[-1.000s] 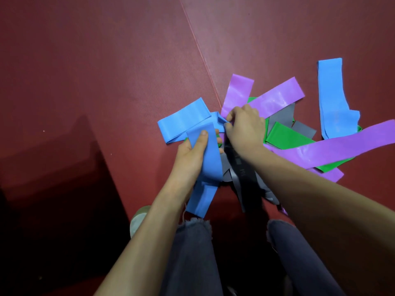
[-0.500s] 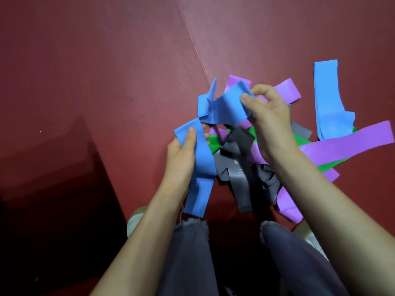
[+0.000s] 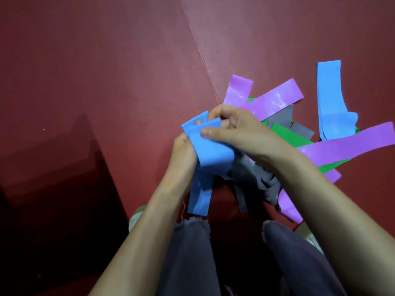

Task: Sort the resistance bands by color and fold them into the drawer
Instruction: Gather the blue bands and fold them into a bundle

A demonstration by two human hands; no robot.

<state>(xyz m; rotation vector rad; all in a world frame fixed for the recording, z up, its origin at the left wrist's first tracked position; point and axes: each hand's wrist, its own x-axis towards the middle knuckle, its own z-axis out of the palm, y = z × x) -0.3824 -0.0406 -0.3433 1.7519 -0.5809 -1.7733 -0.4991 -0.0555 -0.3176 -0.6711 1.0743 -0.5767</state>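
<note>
Hands meet low over the red mat (image 3: 106,82), both on one blue band (image 3: 206,150), lifted clear at the near left edge of the pile (image 3: 284,116), presumably so it can be doubled over without snagging the others. Left hand (image 3: 182,155) comes up from beneath, fingers wrapped round the band's left side, a loose tail hanging toward the knees. Right hand (image 3: 241,130) reaches across, forearm passing over the pile, forefinger laid flat across the fold while thumb and remaining fingers pinch the upper end. Looks like a fold being set! On the mat beyond lie purple bands (image 3: 272,99), a green band (image 3: 292,138), grey bands (image 3: 254,180) and, well to the right, a second blue band (image 3: 330,99). No drawer can be made out; the dark shape (image 3: 53,189) at left is unclear.
</note>
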